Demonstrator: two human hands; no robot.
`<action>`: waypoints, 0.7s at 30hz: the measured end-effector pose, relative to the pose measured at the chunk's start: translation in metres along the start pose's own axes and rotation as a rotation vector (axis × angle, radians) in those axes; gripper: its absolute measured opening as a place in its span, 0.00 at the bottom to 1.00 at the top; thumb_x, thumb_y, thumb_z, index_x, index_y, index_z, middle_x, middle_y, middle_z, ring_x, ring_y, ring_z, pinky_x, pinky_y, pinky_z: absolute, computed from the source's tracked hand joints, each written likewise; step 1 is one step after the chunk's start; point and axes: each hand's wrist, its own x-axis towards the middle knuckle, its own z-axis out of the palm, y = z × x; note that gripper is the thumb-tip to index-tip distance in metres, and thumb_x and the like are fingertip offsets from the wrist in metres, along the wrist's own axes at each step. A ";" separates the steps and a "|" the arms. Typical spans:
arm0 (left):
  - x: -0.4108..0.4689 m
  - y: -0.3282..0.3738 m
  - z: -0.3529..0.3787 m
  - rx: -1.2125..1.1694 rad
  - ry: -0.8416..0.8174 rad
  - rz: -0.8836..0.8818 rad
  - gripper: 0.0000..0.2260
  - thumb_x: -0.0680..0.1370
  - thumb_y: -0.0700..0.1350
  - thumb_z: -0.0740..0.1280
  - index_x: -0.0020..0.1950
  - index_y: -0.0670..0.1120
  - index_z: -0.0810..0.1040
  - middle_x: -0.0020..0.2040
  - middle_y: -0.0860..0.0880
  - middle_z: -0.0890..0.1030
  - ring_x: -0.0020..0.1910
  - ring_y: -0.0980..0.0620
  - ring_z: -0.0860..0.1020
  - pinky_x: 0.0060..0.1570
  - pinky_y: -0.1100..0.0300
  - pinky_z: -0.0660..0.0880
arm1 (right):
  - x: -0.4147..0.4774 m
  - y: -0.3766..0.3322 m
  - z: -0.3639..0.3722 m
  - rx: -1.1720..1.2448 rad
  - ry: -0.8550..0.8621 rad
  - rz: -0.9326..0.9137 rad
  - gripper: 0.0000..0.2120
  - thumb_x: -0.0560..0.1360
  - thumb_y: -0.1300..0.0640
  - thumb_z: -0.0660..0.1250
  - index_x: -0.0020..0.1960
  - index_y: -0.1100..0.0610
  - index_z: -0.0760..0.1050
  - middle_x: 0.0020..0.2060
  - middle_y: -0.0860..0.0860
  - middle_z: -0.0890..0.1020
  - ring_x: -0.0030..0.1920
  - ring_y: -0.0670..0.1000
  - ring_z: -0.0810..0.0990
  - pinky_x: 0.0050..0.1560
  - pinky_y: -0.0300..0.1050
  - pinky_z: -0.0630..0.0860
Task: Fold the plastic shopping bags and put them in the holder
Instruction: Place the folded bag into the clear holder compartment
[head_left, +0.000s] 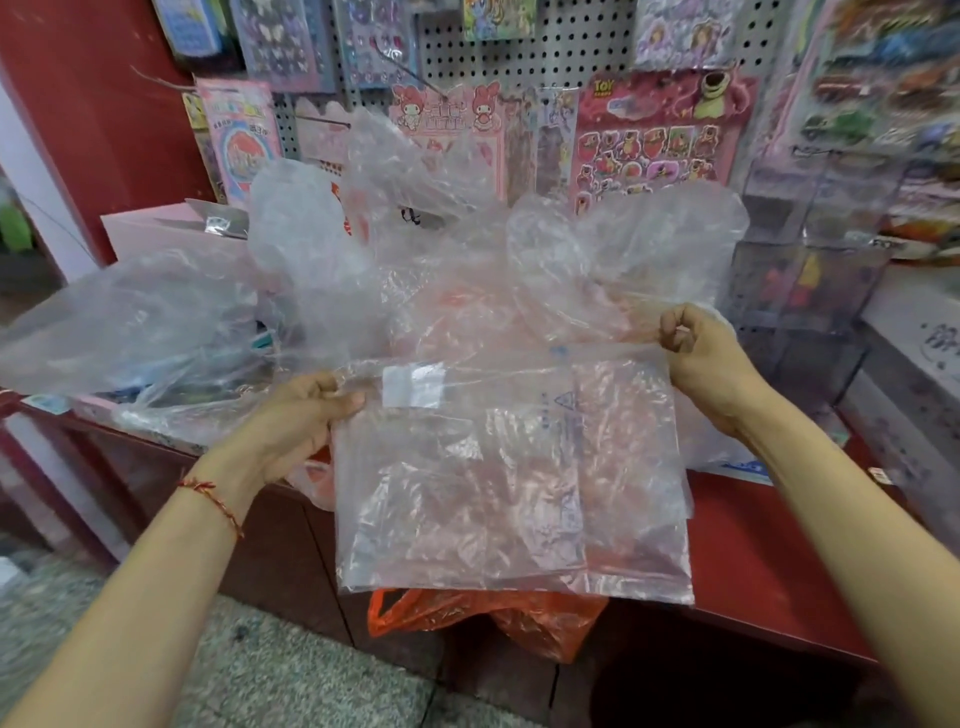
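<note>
Left hand (306, 410) at 9 o'clock and right hand (698, 358) at 3 pinch a clear bag's (514, 483) top corners; it hangs flat, long axis vertical.

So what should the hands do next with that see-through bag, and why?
Probably bring the two top corners together to fold the clear bag in half. The left hand and right hand each pinch a top corner, and the bag hangs flat and spread in front of the red counter. It is not folded small yet, and more loose bags wait behind.
</note>
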 end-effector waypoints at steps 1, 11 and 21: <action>0.000 0.000 0.001 -0.019 0.000 0.007 0.07 0.77 0.33 0.62 0.53 0.39 0.77 0.40 0.46 0.83 0.34 0.54 0.82 0.33 0.63 0.79 | -0.001 0.000 0.001 0.028 0.005 0.002 0.19 0.72 0.78 0.60 0.37 0.55 0.62 0.31 0.50 0.70 0.27 0.39 0.69 0.23 0.29 0.65; 0.003 -0.006 0.030 -0.298 0.228 0.073 0.06 0.77 0.40 0.65 0.40 0.45 0.80 0.33 0.55 0.83 0.42 0.56 0.79 0.47 0.64 0.75 | -0.008 -0.010 -0.010 0.410 0.092 0.250 0.20 0.81 0.46 0.54 0.37 0.58 0.72 0.25 0.47 0.77 0.26 0.43 0.75 0.27 0.33 0.70; -0.014 0.002 0.055 -0.174 0.195 0.186 0.07 0.77 0.36 0.64 0.45 0.44 0.79 0.31 0.55 0.83 0.30 0.61 0.80 0.29 0.69 0.75 | -0.026 0.003 -0.002 0.022 0.242 -0.024 0.01 0.72 0.63 0.71 0.44 0.60 0.81 0.33 0.48 0.82 0.34 0.41 0.78 0.36 0.32 0.74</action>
